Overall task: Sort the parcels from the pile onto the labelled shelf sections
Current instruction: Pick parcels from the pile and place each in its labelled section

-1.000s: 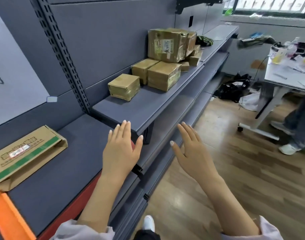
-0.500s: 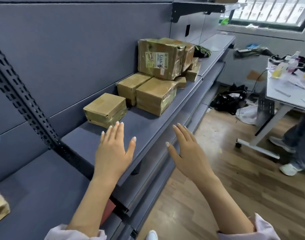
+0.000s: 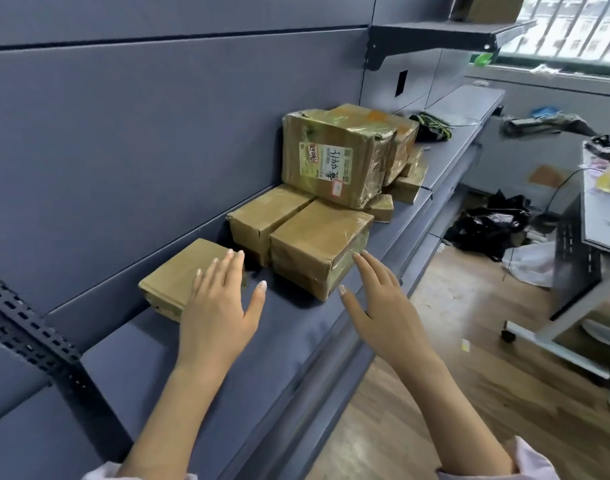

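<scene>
Labelled parcel (image 3: 334, 161) atop two parcels (image 3: 296, 233) on the shelf (image 3: 199, 362), small parcel (image 3: 182, 275) leftmost.

Handwritten label (image 3: 326, 162) on large parcel (image 3: 367, 133), illegible

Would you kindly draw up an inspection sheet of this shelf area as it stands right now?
Surface: grey shelf, bare at the near end.
Job's things: small parcel nearest; front parcel and back parcel side by side beyond it; labelled parcel highest in the pile.
Clutter: green bundle further along the shelf; black bag on the floor.
Grippers: left hand open, fingers over the small parcel; right hand open, fingertips at the front parcel's corner.
Cables: thin dark cable beside the table.
Surroundings: wooden floor, white table, window.
</scene>
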### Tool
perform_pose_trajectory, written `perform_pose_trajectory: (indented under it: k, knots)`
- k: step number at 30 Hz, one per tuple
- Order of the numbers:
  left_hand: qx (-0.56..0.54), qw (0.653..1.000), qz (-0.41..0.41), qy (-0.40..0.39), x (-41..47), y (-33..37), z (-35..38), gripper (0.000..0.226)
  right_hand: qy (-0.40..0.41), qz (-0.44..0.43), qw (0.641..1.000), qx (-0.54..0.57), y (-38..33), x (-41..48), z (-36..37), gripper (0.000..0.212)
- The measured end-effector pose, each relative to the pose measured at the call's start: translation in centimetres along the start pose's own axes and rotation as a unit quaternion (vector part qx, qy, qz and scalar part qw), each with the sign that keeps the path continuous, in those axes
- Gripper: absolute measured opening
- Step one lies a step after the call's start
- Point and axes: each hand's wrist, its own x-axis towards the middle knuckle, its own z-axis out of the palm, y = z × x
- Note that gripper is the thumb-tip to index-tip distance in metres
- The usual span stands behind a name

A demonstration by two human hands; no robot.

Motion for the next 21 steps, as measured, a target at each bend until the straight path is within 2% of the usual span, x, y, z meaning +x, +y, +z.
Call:
perform_pose_trajectory:
  k: [10,15,21]
  knots:
    - [0.051,0.992,-0.112,0.029,3.7,3.5,4.0,0.071,-0.063,-0.089,0.993,0.032,6.7,8.9,0.2,0.063]
    - [0.052,0.979,-0.192,0.053,5.7,8.7,5.9,0.068,-0.099,-0.151,0.983,0.044,11.6,13.6,-1.5,0.064]
    - [0.046,0.96,-0.262,0.09,7.7,15.0,7.5,0.064,-0.1,-0.203,0.972,0.064,15.9,18.7,-4.5,0.067]
